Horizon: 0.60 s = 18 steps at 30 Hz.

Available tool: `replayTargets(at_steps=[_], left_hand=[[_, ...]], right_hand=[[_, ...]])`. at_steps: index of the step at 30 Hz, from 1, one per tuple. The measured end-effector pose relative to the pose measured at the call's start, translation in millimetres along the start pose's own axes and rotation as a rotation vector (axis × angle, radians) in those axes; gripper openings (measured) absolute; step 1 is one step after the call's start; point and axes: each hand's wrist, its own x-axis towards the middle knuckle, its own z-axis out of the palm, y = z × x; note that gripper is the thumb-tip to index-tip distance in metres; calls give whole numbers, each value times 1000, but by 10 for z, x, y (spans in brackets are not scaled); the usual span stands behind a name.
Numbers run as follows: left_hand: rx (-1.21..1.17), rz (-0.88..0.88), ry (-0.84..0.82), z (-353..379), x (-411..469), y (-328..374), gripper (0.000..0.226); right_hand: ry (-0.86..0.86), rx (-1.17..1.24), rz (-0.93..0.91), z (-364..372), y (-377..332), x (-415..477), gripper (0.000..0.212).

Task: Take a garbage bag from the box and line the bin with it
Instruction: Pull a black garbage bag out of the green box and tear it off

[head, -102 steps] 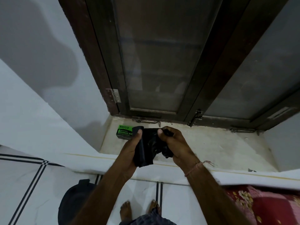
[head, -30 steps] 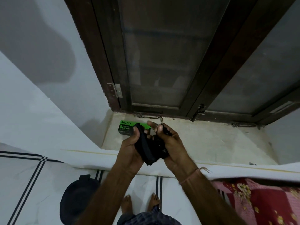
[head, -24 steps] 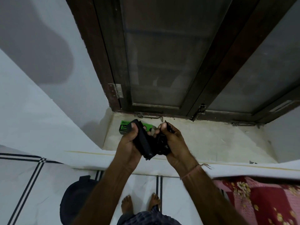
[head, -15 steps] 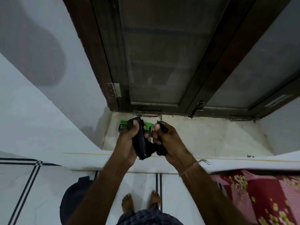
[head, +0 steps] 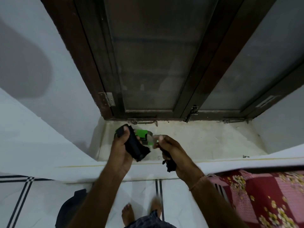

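Observation:
A green box of garbage bags (head: 142,134) lies on the pale window sill (head: 205,140), partly hidden behind my hands. My left hand (head: 121,145) grips a folded black garbage bag roll (head: 135,148) above the sill's front edge. My right hand (head: 171,152) is closed on a separate black piece of bag (head: 170,166), which hangs out below the fist. The two hands are apart, with a gap between them. The dark bin (head: 69,209) stands on the floor at the lower left, partly behind my left forearm.
A dark wooden window frame with frosted panes (head: 153,63) rises behind the sill, with metal latches at its foot. A red and pink floral cloth (head: 263,198) lies at the lower right. My bare feet (head: 128,214) stand on white tiles with black stripes.
My hands were together on one black bundle. They have pulled apart: the left keeps the folded roll, the right has moved right and down with a separated piece.

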Motion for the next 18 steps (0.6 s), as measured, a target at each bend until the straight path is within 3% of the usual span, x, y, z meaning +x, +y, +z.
replayTargets(at_steps=[4, 8, 11, 14, 16, 18], left_hand=[[-144, -69, -56, 40, 35, -113, 29], [-141, -49, -103, 111, 14, -196, 29], [104, -20, -136, 77, -6, -137, 23], [407, 36, -180, -17, 9, -114, 34], [747, 232, -111, -83, 82, -109, 37], [1209, 519, 9, -221, 244, -80, 53]], right_hand=[[-52, -288, -167, 217, 65, 41, 59], [104, -134, -260, 246, 167, 85, 39], [102, 33, -182, 109, 121, 54, 24], [73, 188, -96, -77, 127, 85, 24], [92, 193, -64, -183, 133, 119, 23], [122, 186, -43, -318, 151, 157, 23]])
